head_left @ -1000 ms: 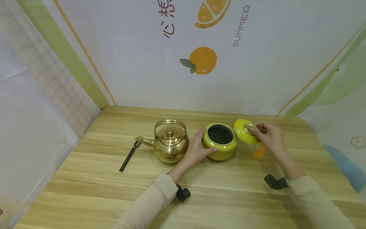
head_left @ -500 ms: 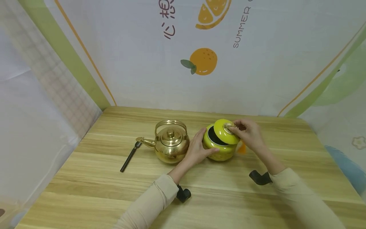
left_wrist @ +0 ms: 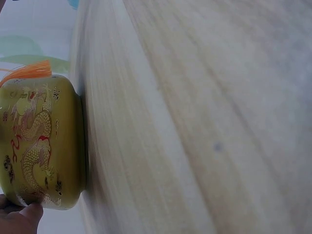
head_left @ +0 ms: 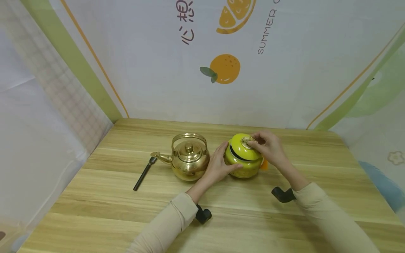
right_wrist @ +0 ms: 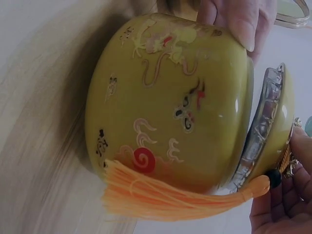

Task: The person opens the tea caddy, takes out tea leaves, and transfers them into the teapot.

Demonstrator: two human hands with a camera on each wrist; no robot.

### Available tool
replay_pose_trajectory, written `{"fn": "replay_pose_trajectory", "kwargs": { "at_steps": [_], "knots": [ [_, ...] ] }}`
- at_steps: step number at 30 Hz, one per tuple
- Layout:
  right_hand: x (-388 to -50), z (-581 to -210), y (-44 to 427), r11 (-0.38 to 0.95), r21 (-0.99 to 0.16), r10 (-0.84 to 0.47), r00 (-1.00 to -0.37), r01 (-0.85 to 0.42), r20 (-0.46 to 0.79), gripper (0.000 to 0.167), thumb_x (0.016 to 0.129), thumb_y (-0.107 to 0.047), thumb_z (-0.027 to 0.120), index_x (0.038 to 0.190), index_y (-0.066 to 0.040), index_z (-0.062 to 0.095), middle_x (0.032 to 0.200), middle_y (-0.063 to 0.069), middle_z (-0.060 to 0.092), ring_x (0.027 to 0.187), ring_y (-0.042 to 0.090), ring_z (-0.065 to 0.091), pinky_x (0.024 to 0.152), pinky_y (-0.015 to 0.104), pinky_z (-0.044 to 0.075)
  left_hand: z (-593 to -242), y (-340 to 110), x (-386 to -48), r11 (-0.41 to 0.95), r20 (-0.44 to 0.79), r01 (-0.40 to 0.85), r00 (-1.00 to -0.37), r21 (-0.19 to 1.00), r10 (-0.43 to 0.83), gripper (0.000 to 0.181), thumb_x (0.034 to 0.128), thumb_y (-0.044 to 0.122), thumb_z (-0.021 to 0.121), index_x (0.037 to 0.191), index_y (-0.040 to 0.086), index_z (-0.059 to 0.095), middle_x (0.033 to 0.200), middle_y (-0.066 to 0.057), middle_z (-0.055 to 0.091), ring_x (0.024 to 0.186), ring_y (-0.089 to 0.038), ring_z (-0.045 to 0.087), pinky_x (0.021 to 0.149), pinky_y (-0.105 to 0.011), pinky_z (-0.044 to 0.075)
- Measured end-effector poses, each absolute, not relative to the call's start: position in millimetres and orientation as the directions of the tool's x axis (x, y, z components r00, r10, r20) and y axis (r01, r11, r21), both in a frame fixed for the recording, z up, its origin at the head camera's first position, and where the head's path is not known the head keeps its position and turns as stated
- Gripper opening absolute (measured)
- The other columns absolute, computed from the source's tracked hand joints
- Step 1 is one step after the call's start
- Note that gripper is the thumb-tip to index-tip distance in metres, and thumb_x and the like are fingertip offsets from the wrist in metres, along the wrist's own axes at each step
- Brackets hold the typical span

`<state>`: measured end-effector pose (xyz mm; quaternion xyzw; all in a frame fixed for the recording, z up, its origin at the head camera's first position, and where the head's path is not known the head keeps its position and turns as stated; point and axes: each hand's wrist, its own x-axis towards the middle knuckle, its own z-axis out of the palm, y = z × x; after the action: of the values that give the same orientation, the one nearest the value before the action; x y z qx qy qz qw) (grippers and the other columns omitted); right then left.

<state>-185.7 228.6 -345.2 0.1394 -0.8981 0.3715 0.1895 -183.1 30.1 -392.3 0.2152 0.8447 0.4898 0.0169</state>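
Note:
A round yellow jar with a painted dragon stands upright on the table. My left hand holds its left side, fingers behind and thumb across the front. Between thumb and fingers, my right hand pinches the gold knob of the yellow lid. Tilted over the jar's mouth, the lid leaves a dark gap along the front. In the right wrist view, a clear seal lines the lid's underside, partly at the rim. An orange tassel hangs from the knob along the jar's wall.
A shiny brass teapot with a raised handle stands close left of the left hand, its spout pointing left. Beside the spout lies a slim dark scoop. Black wrist mounts show beneath the sleeves. Printed cloth hangs behind the wooden table.
My right hand has carried the lid leftward from beside the jar onto its mouth, covering the dark leaf-like contents seen earlier. The left hand has kept its hold on the jar.

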Motion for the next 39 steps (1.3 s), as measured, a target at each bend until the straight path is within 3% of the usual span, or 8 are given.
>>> {"fn": "replay_pose_trajectory", "kwargs": {
  "at_steps": [25, 39],
  "knots": [
    [-191.8, -343.1, 225.0, 0.751, -0.558, -0.163, -0.918, -0.353, 0.361, 0.018, 0.083, -0.008, 0.071, 0.094, 0.006, 0.067, 0.084, 0.015, 0.060, 0.075, 0.021, 0.050, 0.064, 0.026, 0.042, -393.7, 31.0, -185.1, 0.444, 0.177, 0.347, -0.908, 0.826, 0.379, 0.091, 0.0758, 0.033, 0.079, 0.146, 0.002, 0.029, 0.151, -0.015, 0.030, 0.139, -0.029, 0.028, 0.115, -0.043, 0.025],
    [-193.1, -350.1, 222.0, 0.753, -0.525, -0.155, -0.883, -0.396, 0.443, 0.019, 0.080, -0.006, 0.073, 0.092, 0.007, 0.067, 0.083, 0.017, 0.062, 0.073, 0.022, 0.054, 0.063, 0.025, 0.046, -392.8, 30.6, -184.2, 0.444, 0.174, 0.342, -0.910, 0.829, 0.376, 0.092, 0.0752, 0.032, 0.080, 0.146, 0.002, 0.029, 0.151, -0.014, 0.031, 0.140, -0.028, 0.028, 0.115, -0.041, 0.025]
  ]
}}
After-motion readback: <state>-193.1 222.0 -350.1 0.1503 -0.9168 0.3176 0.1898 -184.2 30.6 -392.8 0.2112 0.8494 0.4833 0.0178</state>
